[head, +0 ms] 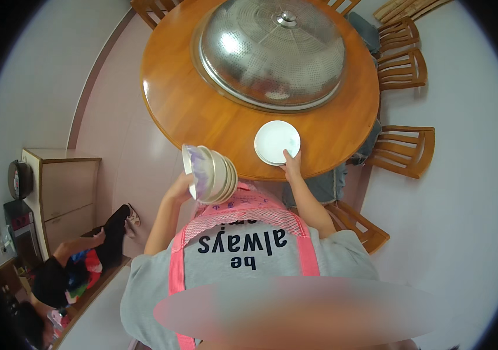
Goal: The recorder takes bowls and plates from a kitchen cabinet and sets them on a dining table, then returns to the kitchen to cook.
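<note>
My left hand (183, 187) grips a stack of several bowls (214, 175), tipped on its side just off the table's front edge. A purple pattern shows on the bowl nearest my palm. Over the near part of the round wooden table (179, 113), my right hand (293, 166) holds a small stack of white plates (277, 141) by the rim, thumb on top and fingers underneath. I cannot tell whether the plates rest on the tabletop. A large perforated metal dome cover (271, 57) with a knob stands beyond them and hides what is beneath.
Wooden chairs (406, 151) line the table's right side, with denim-like cloth (319, 188) by some seats. At left stands a cabinet (69, 188) near a small oven-like appliance (23, 227). Another person (78, 267) is at the lower left.
</note>
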A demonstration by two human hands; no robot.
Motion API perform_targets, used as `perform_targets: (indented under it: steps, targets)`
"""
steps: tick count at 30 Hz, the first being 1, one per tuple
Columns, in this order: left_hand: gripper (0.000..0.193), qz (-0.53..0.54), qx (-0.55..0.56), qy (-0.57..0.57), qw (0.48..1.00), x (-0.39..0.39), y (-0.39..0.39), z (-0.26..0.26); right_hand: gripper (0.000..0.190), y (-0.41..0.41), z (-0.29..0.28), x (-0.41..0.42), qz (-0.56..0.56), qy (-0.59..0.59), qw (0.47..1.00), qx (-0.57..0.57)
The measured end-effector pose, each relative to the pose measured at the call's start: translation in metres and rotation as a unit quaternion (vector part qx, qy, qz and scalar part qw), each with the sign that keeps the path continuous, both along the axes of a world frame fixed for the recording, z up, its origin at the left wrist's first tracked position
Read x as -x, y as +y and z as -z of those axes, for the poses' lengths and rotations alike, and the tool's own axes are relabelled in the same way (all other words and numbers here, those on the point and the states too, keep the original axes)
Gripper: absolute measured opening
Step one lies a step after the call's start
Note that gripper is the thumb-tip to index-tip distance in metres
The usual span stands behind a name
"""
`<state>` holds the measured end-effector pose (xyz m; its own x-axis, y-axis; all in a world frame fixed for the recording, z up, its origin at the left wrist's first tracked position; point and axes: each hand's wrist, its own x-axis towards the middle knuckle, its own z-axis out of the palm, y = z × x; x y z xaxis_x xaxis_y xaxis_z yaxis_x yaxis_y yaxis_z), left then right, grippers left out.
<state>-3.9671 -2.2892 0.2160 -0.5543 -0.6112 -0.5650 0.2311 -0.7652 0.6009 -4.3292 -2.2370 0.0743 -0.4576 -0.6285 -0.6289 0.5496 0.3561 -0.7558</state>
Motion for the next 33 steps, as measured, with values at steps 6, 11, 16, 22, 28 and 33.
perform_targets:
  steps: [6,11,16,22,28,33]
  targets:
    - [0.055,0.084,-0.029,-0.012,0.996,0.018,-0.073,0.030,0.053,-0.005,0.030,0.016,-0.058,0.425,0.898,-0.102]
    - [0.054,0.147,-0.048,-0.004,0.988,0.020,-0.118,0.055,0.047,-0.020,-0.014,0.002,-0.093,0.479,0.837,-0.250]
    - [0.054,0.204,-0.055,-0.008,0.977,0.025,-0.153,0.066,0.038,-0.013,0.005,0.030,-0.037,0.510,0.841,-0.179]
    - [0.055,0.186,-0.065,-0.024,0.980,0.015,-0.168,0.075,0.024,-0.007,0.014,0.071,0.082,0.380,0.919,-0.066]
    - [0.055,0.140,-0.094,-0.027,0.985,-0.003,-0.169,0.079,0.027,-0.014,0.035,0.157,0.393,0.173,0.900,-0.078]
    - [0.047,0.105,-0.103,-0.055,0.988,0.001,-0.167,0.062,0.035,-0.030,0.030,0.201,0.502,0.130,0.850,-0.092]
